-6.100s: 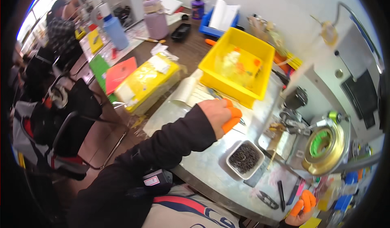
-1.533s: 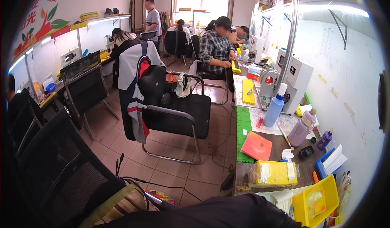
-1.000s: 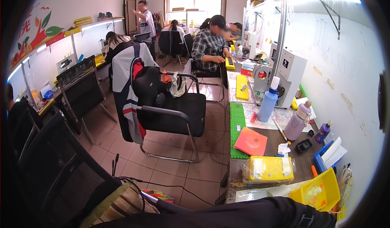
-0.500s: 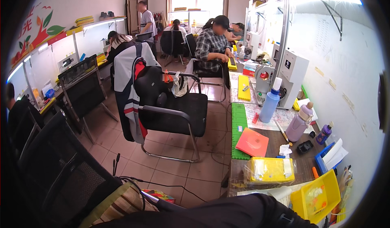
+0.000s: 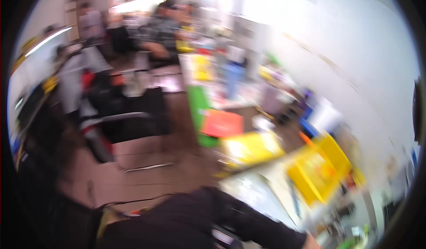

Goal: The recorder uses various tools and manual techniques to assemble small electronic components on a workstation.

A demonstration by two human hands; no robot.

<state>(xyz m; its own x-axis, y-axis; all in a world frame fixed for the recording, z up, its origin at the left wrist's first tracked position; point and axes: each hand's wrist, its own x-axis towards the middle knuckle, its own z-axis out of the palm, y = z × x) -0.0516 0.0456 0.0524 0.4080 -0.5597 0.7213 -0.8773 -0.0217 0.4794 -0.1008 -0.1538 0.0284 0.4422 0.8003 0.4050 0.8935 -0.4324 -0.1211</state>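
My left arm, in a dark sleeve, stretches across the lower edge toward the desk. Only a sliver of my left hand (image 5: 312,242) shows at the cuff, cut off by the bottom of the picture, so its fingers and anything in them are hidden. A pale sheet (image 5: 250,191) lies on the desk beyond the forearm, and a slim dark stick-like thing (image 5: 295,200) rests near a yellow open bin (image 5: 306,189). My right hand is out of sight. Motion blurs the whole picture.
Along the desk are a yellow wrapped package (image 5: 253,149), an orange-red square (image 5: 222,123), a green mat (image 5: 198,107), a blue bottle (image 5: 233,80) and a blue tray (image 5: 307,124). A black chair (image 5: 133,102) stands left of it. A co-worker in a checked shirt (image 5: 162,31) sits farther back.
The view has swung toward the right, so desk and chairs sit farther left. More of the near desk, my sleeve and an edge of my left hand have come into sight.
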